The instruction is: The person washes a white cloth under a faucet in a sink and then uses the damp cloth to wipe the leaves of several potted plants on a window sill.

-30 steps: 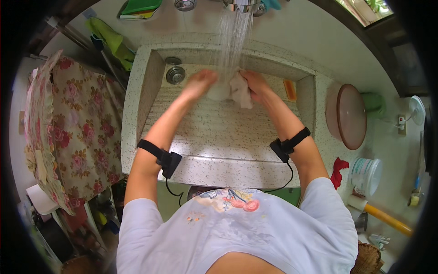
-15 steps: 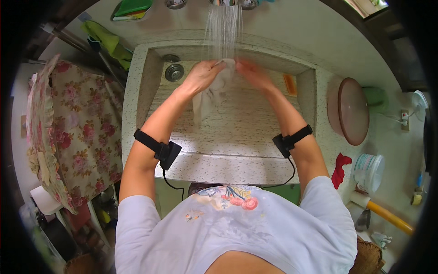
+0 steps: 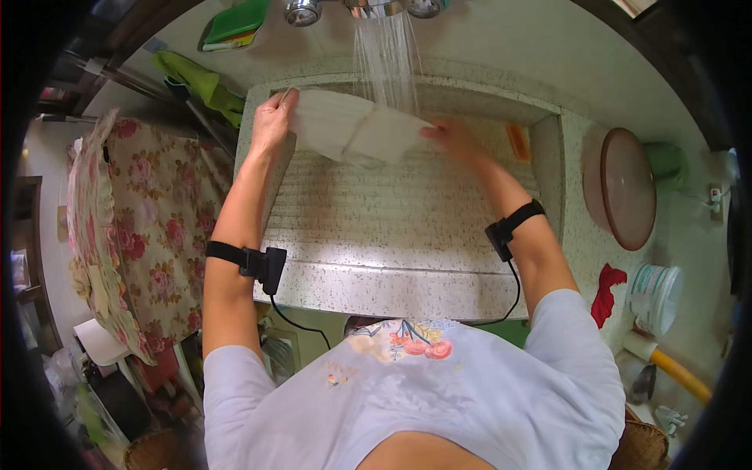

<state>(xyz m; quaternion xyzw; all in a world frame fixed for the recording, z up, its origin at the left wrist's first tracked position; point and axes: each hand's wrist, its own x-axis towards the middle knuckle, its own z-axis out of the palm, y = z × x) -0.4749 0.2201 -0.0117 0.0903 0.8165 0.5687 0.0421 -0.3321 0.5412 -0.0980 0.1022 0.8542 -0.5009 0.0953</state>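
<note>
A thin white wet cloth (image 3: 338,129) is stretched out between my two hands above the sink (image 3: 407,204). My left hand (image 3: 272,124) is closed on its left end, at the sink's far left corner. The other end meets the pinched fingers of my right hand (image 3: 452,141), which is smeared by motion. Water falls in a spray from the chrome tap (image 3: 377,8) just beyond the cloth, and the lower edge of the cloth hangs in a loose fold.
An orange-brown bar (image 3: 518,142) lies at the sink's right side. On the right ledge stand a round pinkish basin (image 3: 629,188), a red cloth (image 3: 608,294) and a white tub (image 3: 655,298). Floral fabric (image 3: 149,227) hangs at the left; a green cloth (image 3: 200,82) hangs beyond it.
The cloth was bunched between my hands under the spray; now it is spread wide. My left hand has moved left, and my right hand slightly right.
</note>
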